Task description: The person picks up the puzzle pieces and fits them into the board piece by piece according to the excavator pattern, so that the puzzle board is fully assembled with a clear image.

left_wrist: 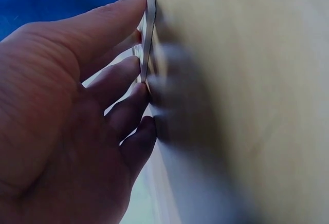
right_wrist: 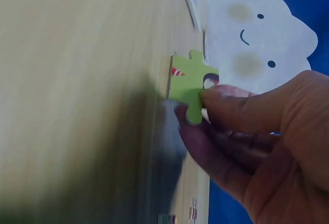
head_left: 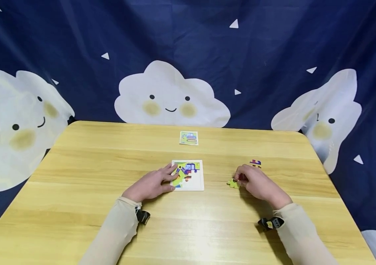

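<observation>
A white-framed jigsaw puzzle (head_left: 195, 182), partly filled with a colourful vehicle picture, lies at mid-table; white backing shows at its lower right. My left hand (head_left: 153, 183) rests on its left side with fingers spread fairly straight, and in the left wrist view the fingertips are right at the tray's edge. To the right, my right hand (head_left: 255, 182) pinches a green puzzle piece (right_wrist: 186, 82) between thumb and fingers. The piece has a red-and-white striped corner and a dark-edged patch, and it is close over the table. Other puzzle pieces (head_left: 255, 163) lie just beyond the right hand, partly hidden by it.
A small picture card (head_left: 189, 138) of a blue vehicle lies near the far edge of the wooden table (head_left: 108, 147). Behind the table hangs a dark blue curtain (head_left: 207, 48) with smiling white clouds.
</observation>
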Demonstrator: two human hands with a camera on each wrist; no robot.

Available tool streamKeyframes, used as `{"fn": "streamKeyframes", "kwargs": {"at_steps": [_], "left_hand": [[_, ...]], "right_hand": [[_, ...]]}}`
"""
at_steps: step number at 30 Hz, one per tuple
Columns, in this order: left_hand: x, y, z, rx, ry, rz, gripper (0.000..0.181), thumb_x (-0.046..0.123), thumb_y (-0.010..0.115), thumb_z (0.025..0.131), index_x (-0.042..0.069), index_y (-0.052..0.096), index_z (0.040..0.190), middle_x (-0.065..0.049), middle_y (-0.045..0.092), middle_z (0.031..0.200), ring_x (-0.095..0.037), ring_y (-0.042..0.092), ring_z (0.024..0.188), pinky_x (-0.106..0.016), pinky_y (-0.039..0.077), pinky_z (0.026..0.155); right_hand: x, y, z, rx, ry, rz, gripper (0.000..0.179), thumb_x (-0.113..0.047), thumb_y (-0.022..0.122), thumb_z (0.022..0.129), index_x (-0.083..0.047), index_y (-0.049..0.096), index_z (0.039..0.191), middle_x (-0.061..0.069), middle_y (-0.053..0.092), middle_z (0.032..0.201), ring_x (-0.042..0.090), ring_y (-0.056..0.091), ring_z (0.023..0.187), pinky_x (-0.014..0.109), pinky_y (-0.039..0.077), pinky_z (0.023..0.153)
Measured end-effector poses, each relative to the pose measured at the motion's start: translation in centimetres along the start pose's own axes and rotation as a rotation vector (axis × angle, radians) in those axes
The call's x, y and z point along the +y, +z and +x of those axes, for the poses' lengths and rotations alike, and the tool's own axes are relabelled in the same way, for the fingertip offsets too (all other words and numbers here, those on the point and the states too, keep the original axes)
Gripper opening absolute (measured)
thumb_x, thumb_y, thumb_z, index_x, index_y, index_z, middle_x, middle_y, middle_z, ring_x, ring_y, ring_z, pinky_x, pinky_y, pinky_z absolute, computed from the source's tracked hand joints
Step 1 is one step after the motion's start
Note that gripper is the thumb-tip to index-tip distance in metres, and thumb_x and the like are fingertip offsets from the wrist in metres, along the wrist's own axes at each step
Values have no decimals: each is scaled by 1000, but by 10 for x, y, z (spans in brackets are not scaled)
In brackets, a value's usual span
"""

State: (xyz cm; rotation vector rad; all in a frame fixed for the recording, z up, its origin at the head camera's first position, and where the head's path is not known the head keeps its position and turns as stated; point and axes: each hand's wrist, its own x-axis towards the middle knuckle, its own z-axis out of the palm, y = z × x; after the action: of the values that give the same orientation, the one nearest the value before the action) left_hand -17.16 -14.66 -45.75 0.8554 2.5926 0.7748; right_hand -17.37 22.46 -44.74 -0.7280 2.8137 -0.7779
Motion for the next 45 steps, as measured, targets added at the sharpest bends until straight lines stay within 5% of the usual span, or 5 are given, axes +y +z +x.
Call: {"fn": "streamKeyframes", "kwargs": {"at_steps": [16,26,34,41,45], "left_hand": [[1,-2,1,-14,-19,-8,50,24,66,96,5,52,140,-5,24,159,-26,16,146,-50,22,114],[0,-1,2,-13,-26,-17,50,23,67,95,5,52,140,-5,24,159,-26,15,146,-50,21,115],[-1,-1,2,-14,-34,-18,50,24,66,95,5,52,140,-4,24,159,-25,16,146,-50,21,115],[-2,0,2,-9,-38,-19,50,24,67,95,6,52,140,-3,24,159,-25,16,146,-49,23,114],[-2,0,2,-7,-25,-24,50,24,67,95,5,53,139,-4,25,159,-25,17,146,-49,23,114]], "right_hand": [[-30,1,23,-65,-5,298,19,7,65,89,-11,66,86,-2,66,87,14,61,77,29,55,66],[-51,19,46,-106,29,513,15,11,59,92,-2,67,91,8,64,87,22,63,79,33,59,68],[-68,35,62,-102,-20,560,16,15,58,90,1,67,90,10,65,89,23,64,80,32,59,67],[-77,53,73,-89,-39,425,19,12,63,88,-6,69,86,-1,64,79,13,59,73,27,53,64],[-81,59,76,-97,-15,438,20,11,63,89,-7,69,84,-1,65,78,13,60,71,27,54,60]]}}
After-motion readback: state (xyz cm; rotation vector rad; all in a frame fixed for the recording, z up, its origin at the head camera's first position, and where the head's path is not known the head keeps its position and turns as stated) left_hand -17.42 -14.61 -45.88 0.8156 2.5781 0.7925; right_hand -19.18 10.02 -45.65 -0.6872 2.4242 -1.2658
